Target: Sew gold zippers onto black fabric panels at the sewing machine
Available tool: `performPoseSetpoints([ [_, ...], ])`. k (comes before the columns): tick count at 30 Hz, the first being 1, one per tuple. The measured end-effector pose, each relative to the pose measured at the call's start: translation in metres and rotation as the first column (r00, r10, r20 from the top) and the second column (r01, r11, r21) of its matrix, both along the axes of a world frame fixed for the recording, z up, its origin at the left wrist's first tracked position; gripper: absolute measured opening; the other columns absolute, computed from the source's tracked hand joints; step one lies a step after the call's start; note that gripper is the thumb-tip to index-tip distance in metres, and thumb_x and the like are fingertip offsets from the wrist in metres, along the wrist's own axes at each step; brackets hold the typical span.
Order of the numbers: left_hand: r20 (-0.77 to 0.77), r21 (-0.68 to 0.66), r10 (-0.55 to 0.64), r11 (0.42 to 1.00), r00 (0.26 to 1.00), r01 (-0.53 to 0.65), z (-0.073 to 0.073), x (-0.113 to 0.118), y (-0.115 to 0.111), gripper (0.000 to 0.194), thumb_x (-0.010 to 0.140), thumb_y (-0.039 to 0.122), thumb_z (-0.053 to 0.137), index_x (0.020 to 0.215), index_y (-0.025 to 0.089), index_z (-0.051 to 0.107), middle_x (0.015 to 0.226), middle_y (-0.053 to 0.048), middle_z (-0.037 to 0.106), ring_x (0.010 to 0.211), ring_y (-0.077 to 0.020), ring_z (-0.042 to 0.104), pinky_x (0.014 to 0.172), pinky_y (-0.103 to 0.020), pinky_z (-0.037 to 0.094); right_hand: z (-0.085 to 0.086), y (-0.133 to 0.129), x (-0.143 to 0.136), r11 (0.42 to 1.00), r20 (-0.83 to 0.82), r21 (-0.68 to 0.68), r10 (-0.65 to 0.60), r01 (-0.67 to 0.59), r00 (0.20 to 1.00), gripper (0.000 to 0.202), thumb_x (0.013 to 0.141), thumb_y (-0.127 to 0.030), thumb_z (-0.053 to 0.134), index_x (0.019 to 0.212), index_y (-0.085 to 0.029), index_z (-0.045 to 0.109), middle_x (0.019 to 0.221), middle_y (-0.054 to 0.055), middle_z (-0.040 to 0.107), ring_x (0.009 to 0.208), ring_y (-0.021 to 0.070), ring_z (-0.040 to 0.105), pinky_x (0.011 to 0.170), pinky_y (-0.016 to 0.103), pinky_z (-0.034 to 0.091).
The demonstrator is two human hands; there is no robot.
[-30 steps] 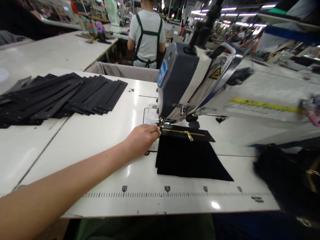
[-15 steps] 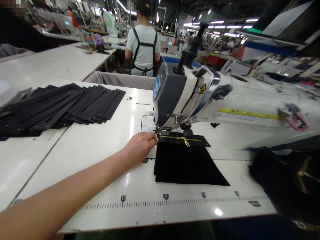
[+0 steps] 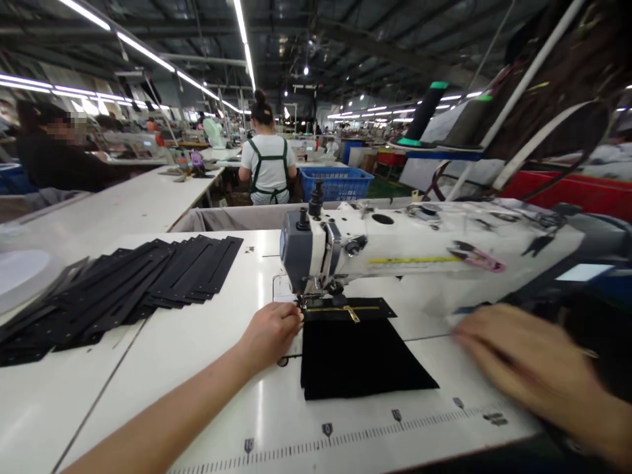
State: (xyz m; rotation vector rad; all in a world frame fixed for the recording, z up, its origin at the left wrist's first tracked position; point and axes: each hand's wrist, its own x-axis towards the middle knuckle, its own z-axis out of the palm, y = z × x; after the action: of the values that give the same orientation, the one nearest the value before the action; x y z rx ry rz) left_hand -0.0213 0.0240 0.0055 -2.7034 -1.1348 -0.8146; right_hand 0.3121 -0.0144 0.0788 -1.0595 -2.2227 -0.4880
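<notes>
My left hand (image 3: 276, 329) is closed at the left end of a black strip with a gold zipper (image 3: 368, 308), its fingertips pinching the edge close to the sewing machine's needle area. A gold zipper pull (image 3: 352, 314) hangs off the strip. Below the strip, a black fabric panel (image 3: 363, 362) lies flat on the table. The white sewing machine (image 3: 415, 243) stands over the strip, its head just above the zipper. To the right, apart from the fabric, my right hand (image 3: 528, 362) is smeared by motion, so its grip is unclear.
Overlapping black slotted pieces (image 3: 128, 283) lie on the left, beside a white round object (image 3: 24, 276). A printed ruler (image 3: 326, 442) runs along the front edge. Behind are a blue basket (image 3: 336, 184), a person in an apron (image 3: 269, 161), and another person (image 3: 59, 148) at far left.
My right hand has come into view at the right. The camera view has tilted up, showing more of the room. My left hand stays at the strip's left end.
</notes>
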Motion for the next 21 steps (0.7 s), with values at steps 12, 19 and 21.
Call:
performPoseSetpoints([
  [12, 0.023, -0.462, -0.131, 0.878, 0.991, 0.127, 0.015, 0.07, -0.056, 0.052, 0.08, 0.019, 0.052, 0.129, 0.009, 0.039, 0.137, -0.016, 0.038, 0.129, -0.0278, 0.03, 0.106, -0.047, 0.023, -0.067, 0.005, -0.074, 0.935, 0.233, -0.331, 0.214, -0.129, 0.949, 0.027, 0.086, -0.018, 0.043, 0.101, -0.012, 0.065, 0.11, 0.015, 0.062, 0.102, 0.0269, 0.058, 0.087, 0.039, 0.047],
  [19, 0.355, -0.612, 0.163, 0.785, 0.921, 0.096, 0.023, 0.064, -0.03, 0.033, 0.091, 0.029, 0.032, 0.098, 0.015, 0.061, 0.094, -0.009, 0.067, 0.087, -0.0233, 0.061, 0.08, -0.035, 0.046, -0.013, -0.019, -0.033, 0.864, -0.294, -0.492, -0.281, 0.107, 0.914, 0.045, 0.087, -0.05, 0.038, 0.062, -0.017, 0.058, 0.064, 0.009, 0.062, 0.061, 0.0208, 0.061, 0.06, 0.032, 0.048],
  [21, 0.465, -0.667, 0.242, 0.729, 0.852, 0.156, 0.027, 0.056, -0.03, 0.046, 0.094, 0.038, 0.022, 0.101, 0.011, 0.059, 0.09, -0.011, 0.067, 0.082, -0.0222, 0.062, 0.075, -0.033, 0.048, -0.016, -0.033, -0.04, 0.502, -0.358, -0.859, -0.452, -0.098, 0.817, 0.054, 0.081, -0.064, 0.036, 0.058, -0.017, 0.051, 0.053, 0.007, 0.059, 0.046, 0.017, 0.058, 0.045, 0.026, 0.044],
])
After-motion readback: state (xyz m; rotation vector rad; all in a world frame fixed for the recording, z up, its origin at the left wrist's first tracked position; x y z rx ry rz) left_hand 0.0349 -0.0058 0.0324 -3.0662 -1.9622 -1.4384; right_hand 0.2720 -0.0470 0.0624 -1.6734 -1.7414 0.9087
